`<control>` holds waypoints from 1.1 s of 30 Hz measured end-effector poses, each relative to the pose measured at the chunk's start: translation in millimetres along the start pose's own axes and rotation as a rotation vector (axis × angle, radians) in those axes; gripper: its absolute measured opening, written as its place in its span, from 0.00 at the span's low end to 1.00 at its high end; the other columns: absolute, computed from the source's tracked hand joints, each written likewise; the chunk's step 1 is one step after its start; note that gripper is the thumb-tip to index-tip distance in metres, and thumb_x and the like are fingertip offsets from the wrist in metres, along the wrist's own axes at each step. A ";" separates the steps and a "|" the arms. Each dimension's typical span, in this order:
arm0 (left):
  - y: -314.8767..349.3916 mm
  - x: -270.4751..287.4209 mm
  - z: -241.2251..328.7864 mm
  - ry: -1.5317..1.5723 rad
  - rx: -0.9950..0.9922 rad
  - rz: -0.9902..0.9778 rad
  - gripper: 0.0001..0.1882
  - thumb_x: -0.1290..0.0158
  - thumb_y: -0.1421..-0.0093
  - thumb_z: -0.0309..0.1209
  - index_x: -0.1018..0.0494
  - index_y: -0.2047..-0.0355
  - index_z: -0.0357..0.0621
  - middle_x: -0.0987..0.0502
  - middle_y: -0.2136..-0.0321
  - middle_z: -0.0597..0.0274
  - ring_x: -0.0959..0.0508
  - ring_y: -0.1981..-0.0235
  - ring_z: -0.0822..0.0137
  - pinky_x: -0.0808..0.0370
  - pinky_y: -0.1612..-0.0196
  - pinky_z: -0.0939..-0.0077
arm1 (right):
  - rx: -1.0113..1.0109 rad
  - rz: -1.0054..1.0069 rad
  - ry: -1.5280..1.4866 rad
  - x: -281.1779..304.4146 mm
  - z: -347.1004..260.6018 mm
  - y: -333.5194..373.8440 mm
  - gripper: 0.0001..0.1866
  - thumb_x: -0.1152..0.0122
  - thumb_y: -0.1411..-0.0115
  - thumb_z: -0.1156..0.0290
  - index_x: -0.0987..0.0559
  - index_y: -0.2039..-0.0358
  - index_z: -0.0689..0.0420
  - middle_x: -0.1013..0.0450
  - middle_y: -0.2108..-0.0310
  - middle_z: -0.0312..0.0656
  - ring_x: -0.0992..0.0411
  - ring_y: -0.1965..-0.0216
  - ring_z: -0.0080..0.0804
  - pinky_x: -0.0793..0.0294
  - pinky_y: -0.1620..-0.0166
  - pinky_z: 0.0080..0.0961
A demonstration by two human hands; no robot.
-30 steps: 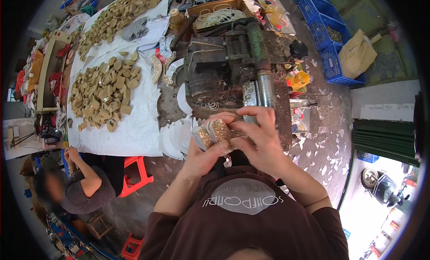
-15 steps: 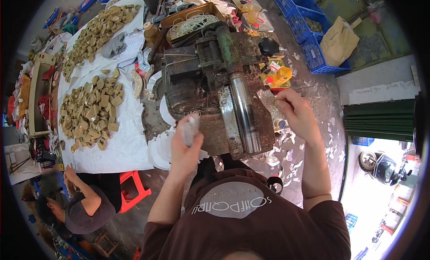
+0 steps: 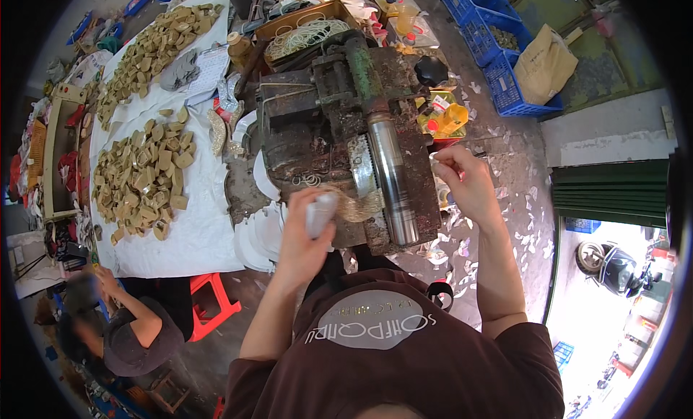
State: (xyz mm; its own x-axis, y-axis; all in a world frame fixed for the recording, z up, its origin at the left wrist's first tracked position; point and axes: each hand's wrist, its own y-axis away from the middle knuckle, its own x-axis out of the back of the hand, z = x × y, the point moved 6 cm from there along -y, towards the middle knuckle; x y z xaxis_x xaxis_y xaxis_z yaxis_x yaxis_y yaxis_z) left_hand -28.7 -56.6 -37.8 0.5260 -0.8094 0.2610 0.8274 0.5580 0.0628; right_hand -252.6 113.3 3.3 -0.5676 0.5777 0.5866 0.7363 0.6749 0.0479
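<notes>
My left hand [image 3: 299, 235] is closed around a pale, whitish piece [image 3: 320, 215] whose exact kind I cannot make out. Just right of it, a glittery beige strip [image 3: 355, 206] lies at the near part of the machine's ridged metal strip, beside the shiny steel roller [image 3: 390, 166]. Whether my left fingers also touch this strip is unclear. On the roller's other side my right hand [image 3: 468, 184] has its thumb and fingers bent together, with a small pale bit at their tips. The heavy, worn machine [image 3: 296, 134] stands between and beyond my hands.
White curved pieces [image 3: 256, 235] are stacked left of the machine. Tan blocks [image 3: 148, 177] lie heaped on a white-covered table. A yellow container [image 3: 455, 118] and blue crates [image 3: 505, 80] stand right, above scattered scraps. Another person [image 3: 141, 336] sits lower left by a red stool [image 3: 213, 307].
The glittery strip that my right hand held is gone from its fingers. A glittery strip now shows between my left hand and the roller. My left hand moved slightly right.
</notes>
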 end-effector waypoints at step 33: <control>6.4 -28.8 45.0 0.934 0.071 0.077 0.22 0.48 0.43 0.22 0.36 0.47 0.38 0.30 0.55 0.62 0.30 0.54 0.72 0.32 0.51 0.77 | 0.576 0.133 -0.062 -73.2 -105.3 45.0 0.10 0.36 0.53 0.80 0.24 0.69 0.57 0.31 0.57 0.43 0.36 0.58 0.44 0.37 0.55 0.36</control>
State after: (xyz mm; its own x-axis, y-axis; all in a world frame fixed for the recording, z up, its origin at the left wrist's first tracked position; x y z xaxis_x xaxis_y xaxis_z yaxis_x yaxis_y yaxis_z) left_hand -47.4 -21.5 -1.6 0.5488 -0.5715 -0.6101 0.7862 0.6009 0.1442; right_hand -139.1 53.0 47.6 -0.5174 0.6885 0.5082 0.4940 0.7252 -0.4796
